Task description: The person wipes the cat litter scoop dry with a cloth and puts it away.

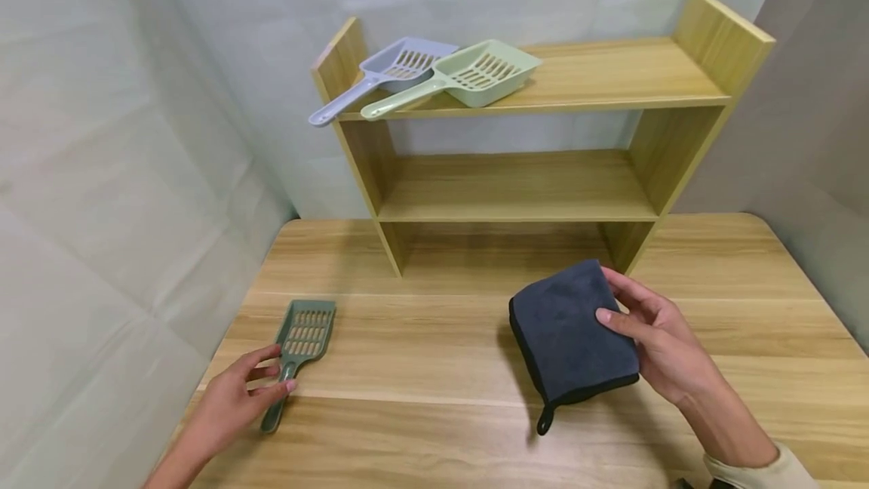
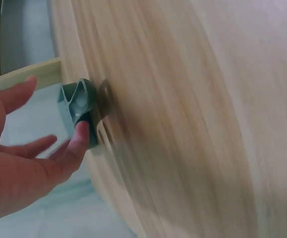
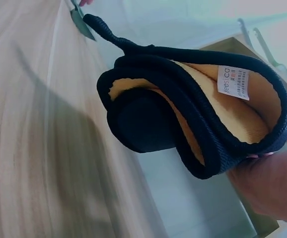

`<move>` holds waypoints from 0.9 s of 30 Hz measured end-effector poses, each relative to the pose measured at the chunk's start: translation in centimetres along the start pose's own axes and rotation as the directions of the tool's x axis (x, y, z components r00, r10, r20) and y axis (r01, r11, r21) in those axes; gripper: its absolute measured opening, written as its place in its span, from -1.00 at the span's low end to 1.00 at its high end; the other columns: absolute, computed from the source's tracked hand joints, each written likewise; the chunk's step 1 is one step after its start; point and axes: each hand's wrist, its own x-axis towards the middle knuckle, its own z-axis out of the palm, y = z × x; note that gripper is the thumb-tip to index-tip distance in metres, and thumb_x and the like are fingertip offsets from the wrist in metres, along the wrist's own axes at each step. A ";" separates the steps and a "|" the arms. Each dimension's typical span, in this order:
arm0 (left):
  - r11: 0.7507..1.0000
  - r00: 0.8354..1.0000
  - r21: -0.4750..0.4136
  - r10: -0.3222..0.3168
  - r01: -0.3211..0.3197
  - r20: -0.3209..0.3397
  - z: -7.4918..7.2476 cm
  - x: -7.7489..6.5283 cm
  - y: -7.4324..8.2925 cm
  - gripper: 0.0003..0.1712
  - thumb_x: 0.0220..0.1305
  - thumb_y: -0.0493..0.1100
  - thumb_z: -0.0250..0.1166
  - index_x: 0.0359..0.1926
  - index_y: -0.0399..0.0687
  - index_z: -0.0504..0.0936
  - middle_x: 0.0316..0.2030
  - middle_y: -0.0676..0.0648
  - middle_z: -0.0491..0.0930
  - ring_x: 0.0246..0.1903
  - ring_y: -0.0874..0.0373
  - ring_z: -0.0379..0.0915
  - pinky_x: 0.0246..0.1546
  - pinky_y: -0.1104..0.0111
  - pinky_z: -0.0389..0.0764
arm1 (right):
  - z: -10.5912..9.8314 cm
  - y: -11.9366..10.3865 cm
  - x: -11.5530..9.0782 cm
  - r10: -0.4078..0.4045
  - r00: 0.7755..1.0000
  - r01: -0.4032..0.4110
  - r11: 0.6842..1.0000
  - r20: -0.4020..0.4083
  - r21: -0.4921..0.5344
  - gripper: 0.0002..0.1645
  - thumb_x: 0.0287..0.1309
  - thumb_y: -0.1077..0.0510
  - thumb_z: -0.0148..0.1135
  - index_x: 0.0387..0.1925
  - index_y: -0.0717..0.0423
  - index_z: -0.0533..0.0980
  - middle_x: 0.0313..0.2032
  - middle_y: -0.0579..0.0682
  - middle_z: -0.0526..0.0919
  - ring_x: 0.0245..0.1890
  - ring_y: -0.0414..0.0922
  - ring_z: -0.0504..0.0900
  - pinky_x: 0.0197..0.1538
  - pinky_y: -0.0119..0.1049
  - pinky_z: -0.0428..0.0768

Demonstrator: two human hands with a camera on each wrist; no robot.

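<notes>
A dark green litter scoop (image 1: 308, 332) lies on the table at the left, its slotted pan pointing away. My left hand (image 1: 237, 398) is at its handle, with thumb and fingers spread apart. In the left wrist view one fingertip overlaps the green scoop (image 2: 78, 99); whether it touches cannot be told. On the right, my right hand (image 1: 661, 338) holds a folded dark grey cleaning cloth (image 1: 573, 330) above the table, thumb on top. Seen from the right wrist, the folded cloth (image 3: 198, 104) shows black edging, an orange inner side, a white label and a hanging loop.
A wooden shelf unit (image 1: 523, 186) stands at the back of the table (image 1: 421, 353). On its top board, at the left, a lavender litter scoop (image 1: 346, 99) and a light green litter scoop (image 1: 407, 99) overlap, handles jutting past the front edge. Pale curtains (image 1: 122, 172) hang around the table.
</notes>
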 end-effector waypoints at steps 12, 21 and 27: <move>0.991 0.995 0.097 -0.087 0.091 -0.037 0.9 -0.1 -0.1 -0.05 0.29 0.13 0.57 0.43 -0.42 0.44 0.26 -0.43 0.60 0.08 -0.14 0.71 -0.05 0.16 0.74 | 0.0 0.2 0.1 -0.001 1.000 0.001 1.000 0.000 0.008 -0.29 0.56 0.47 -0.03 0.54 -0.16 0.41 0.29 -0.14 0.57 -0.02 -0.08 0.82 -0.09 -0.18 0.82; 0.989 0.994 0.106 -0.096 0.101 -0.054 1.6 0.4 -0.3 -0.22 0.27 -0.08 0.60 0.33 -0.45 0.51 0.01 -0.26 0.73 -0.17 0.12 0.71 -0.28 0.45 0.63 | 0.2 0.4 0.1 0.014 1.000 -0.014 1.000 0.002 0.005 -0.29 0.56 0.47 -0.02 0.54 -0.15 0.40 0.28 -0.13 0.58 -0.03 -0.07 0.82 -0.10 -0.17 0.82; 0.991 0.994 0.106 -0.074 0.082 -0.074 1.8 0.4 -0.5 -0.32 0.27 -0.24 0.55 0.31 -0.46 0.52 0.00 -0.29 0.74 -0.22 0.15 0.69 -0.35 0.46 0.63 | 0.3 0.4 0.1 0.013 1.000 -0.013 1.000 0.008 0.002 -0.30 0.56 0.46 -0.02 0.54 -0.14 0.41 0.27 -0.13 0.58 -0.04 -0.07 0.83 -0.10 -0.17 0.82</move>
